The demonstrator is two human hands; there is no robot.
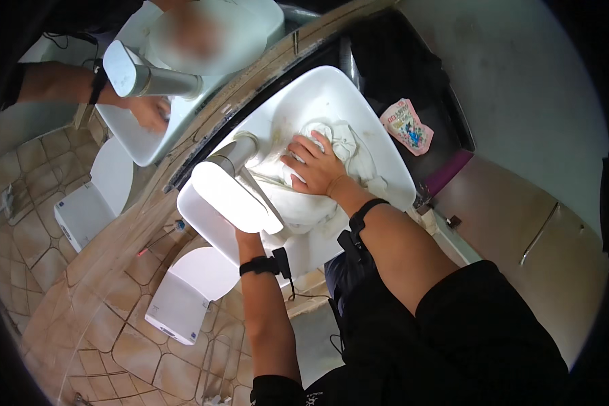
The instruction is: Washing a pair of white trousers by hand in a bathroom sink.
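A wet white cloth (304,203) lies bunched in the white washbasin (396,162). My right hand (314,165) is on its upper part, fingers spread and bent over a bunched fold. The wide head of the faucet (233,195) hides most of my left hand (246,237); only a part near the wrist shows, over the basin's left side. What the left fingers do or touch is hidden. Both wrists wear black bands.
A pink printed pouch (408,127) lies on the black counter (411,66) right of the basin. A mirror (40,122) behind the faucet reflects the basin and an arm. Left below stands a white toilet (177,304) on the tiled floor. A cable hangs from my left wristband.
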